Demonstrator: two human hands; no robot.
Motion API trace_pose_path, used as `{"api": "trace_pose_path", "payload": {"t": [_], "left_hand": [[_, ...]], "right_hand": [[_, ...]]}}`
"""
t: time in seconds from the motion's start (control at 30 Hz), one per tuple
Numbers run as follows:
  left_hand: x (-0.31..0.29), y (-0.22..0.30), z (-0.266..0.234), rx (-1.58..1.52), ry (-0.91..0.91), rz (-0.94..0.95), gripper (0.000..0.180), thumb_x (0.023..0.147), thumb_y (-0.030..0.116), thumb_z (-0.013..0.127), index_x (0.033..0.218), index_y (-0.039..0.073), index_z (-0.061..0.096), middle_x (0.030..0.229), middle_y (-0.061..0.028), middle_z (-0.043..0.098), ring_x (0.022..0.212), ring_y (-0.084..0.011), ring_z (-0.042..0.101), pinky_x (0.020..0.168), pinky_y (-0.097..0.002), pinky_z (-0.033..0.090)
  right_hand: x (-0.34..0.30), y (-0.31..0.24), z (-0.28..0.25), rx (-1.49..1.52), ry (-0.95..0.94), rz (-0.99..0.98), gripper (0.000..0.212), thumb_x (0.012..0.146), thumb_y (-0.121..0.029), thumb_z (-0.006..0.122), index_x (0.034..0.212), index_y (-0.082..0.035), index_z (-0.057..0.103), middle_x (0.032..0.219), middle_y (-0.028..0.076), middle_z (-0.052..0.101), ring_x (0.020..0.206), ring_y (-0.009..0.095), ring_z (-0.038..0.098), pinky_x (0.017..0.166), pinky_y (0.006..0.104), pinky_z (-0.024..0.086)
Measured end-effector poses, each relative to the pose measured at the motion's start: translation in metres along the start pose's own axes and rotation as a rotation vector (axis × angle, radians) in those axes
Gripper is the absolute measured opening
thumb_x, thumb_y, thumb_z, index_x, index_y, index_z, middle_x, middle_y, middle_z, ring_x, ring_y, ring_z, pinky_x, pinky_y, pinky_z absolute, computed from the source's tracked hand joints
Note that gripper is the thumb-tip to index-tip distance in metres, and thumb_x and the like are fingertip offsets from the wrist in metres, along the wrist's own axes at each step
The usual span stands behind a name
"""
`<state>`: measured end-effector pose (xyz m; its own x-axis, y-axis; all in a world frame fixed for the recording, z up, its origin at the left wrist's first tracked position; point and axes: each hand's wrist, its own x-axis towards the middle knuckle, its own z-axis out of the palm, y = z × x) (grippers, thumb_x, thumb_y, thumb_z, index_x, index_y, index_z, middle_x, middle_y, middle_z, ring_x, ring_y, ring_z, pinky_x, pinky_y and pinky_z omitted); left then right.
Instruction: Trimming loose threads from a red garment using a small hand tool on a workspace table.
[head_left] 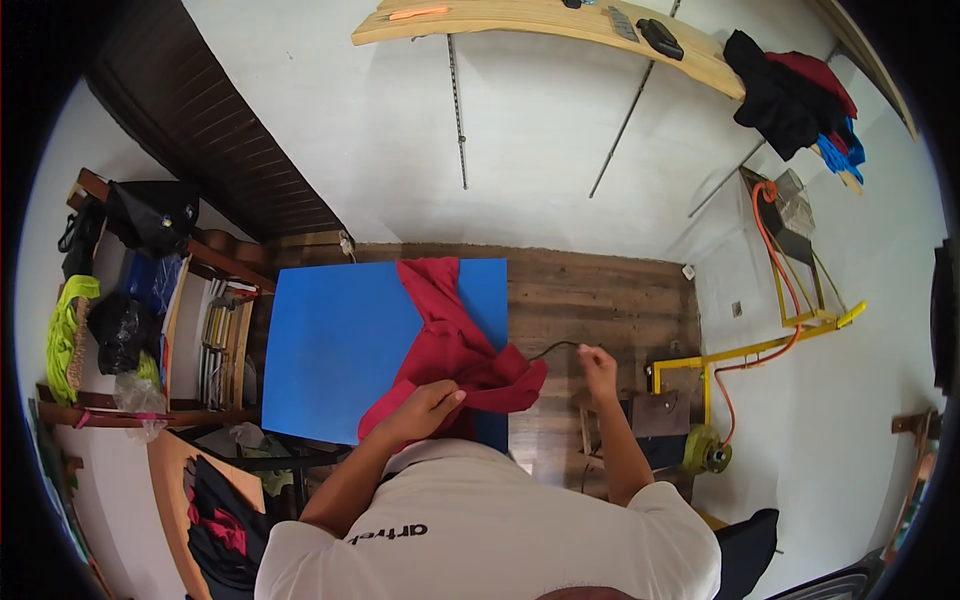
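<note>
Low at centre frame, left hand [425, 408] is clamping the red cloth [452, 340] on the blue table [330, 345]; right hand [598, 362] is pinching a dark thread [552, 346], fingers together.

Even, bright daylight fills the room with soft, faint shadows and no harsh glare, while the fisheye lens bends straight edges near the rim and leaves black, vignetted corners.
</note>
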<state>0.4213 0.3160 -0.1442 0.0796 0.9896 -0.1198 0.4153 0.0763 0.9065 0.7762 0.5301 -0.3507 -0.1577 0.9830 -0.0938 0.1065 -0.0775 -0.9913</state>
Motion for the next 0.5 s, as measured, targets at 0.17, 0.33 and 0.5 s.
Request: {"api": "trace_pose_path", "payload": {"t": [0.17, 0.33, 0.5], "left_hand": [[-0.015, -0.042, 0.008, -0.169, -0.038, -0.212, 0.025, 0.114, 0.025, 0.051, 0.103, 0.003, 0.058, 0.091, -0.0020, 0.054, 0.089, -0.0122, 0.050, 0.082, -0.0308, 0.047], [-0.034, -0.084, 0.004, -0.269, 0.000, -0.458, 0.027, 0.113, 0.028, 0.054, 0.097, 0.007, 0.062, 0.088, 0.0049, 0.051, 0.087, -0.0075, 0.047, 0.079, -0.0275, 0.044], [-0.043, -0.124, 0.010, -0.528, 0.224, -0.693, 0.035, 0.111, 0.038, 0.059, 0.084, 0.016, 0.064, 0.081, 0.0132, 0.045, 0.078, -0.0027, 0.040, 0.070, -0.0255, 0.038]], "right_hand": [[0.012, 0.128, -0.139, -0.547, 1.021, 0.646, 0.032, 0.100, -0.039, 0.070, 0.104, -0.009, 0.082, 0.111, 0.015, 0.079, 0.099, 0.035, 0.076, 0.085, 0.0467, 0.061], [-0.014, 0.170, -0.223, -0.386, 0.811, 1.059, 0.043, 0.104, -0.041, 0.063, 0.122, -0.004, 0.077, 0.123, 0.023, 0.074, 0.106, 0.040, 0.072, 0.091, 0.0529, 0.059], [-0.017, 0.189, -0.243, 0.052, 0.868, 1.232, 0.072, 0.102, -0.050, 0.066, 0.156, -0.007, 0.046, 0.159, 0.021, 0.045, 0.126, 0.041, 0.058, 0.094, 0.0517, 0.056]]}}
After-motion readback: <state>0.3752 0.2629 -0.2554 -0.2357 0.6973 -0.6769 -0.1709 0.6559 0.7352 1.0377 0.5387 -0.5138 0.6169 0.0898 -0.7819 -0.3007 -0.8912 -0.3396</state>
